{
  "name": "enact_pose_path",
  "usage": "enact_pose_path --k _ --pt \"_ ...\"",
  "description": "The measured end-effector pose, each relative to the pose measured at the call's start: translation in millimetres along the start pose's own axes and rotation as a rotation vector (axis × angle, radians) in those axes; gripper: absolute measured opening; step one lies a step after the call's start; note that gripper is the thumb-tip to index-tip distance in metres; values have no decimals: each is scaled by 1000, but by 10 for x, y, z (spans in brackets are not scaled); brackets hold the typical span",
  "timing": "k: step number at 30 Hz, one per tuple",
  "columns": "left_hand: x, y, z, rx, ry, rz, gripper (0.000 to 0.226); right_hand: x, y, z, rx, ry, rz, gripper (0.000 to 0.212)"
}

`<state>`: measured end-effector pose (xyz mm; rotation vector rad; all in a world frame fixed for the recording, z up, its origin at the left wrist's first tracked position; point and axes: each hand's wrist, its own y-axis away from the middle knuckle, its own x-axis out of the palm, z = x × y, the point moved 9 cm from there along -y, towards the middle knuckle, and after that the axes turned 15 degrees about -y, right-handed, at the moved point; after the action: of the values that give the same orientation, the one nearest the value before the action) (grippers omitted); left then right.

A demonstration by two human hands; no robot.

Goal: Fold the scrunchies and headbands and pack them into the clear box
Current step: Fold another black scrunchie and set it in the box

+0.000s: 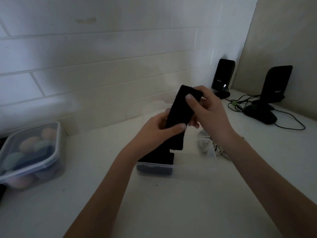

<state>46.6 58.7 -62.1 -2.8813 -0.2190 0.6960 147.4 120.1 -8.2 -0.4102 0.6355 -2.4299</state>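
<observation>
Two bare hands are holding a black headband (178,114) up above a clear box (193,166) on a white counter (103,169). I am watching from the head camera, in dim light. The left hand (159,129) is pinching the band's lower part, thumb in front, fingers curled behind. The right hand (211,109) is gripping the upper end, thumb pressed on the front face. Both hands are closed on the fabric.

The band is hanging as a flat, wide strip, matte and slightly fuzzy, with a squared lower edge dangling over the box. I judge it light, soft and limp, unlikely to slip or to be harmed by a firm pinch; holding near both ends, as now, looks best for folding it evenly.

Inside the box, at its left end, dark folded fabric (157,158) is already lying. The box walls are thin, see-through plastic, hard to make out. A pale bundle, perhaps a scrunchie (204,143), is sitting at the box's far right; I cannot tell if it is inside. Far left, a second container (32,155) is holding rounded pastel pieces. Two black speakers (223,75), a mouse (260,115) and cables are resting at the right, against a white tiled wall.
</observation>
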Motion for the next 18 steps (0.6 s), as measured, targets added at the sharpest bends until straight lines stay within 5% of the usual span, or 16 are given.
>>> enact_pose_path --k 6,9,18 --pt "46 57 5 -52 165 29 11 190 31 -178 189 -78 225 38" --pt "66 73 -7 -60 122 66 13 267 98 -269 252 -31 336 24" --pt "171 118 55 -175 360 238 29 277 85 -116 48 -57 383 37"
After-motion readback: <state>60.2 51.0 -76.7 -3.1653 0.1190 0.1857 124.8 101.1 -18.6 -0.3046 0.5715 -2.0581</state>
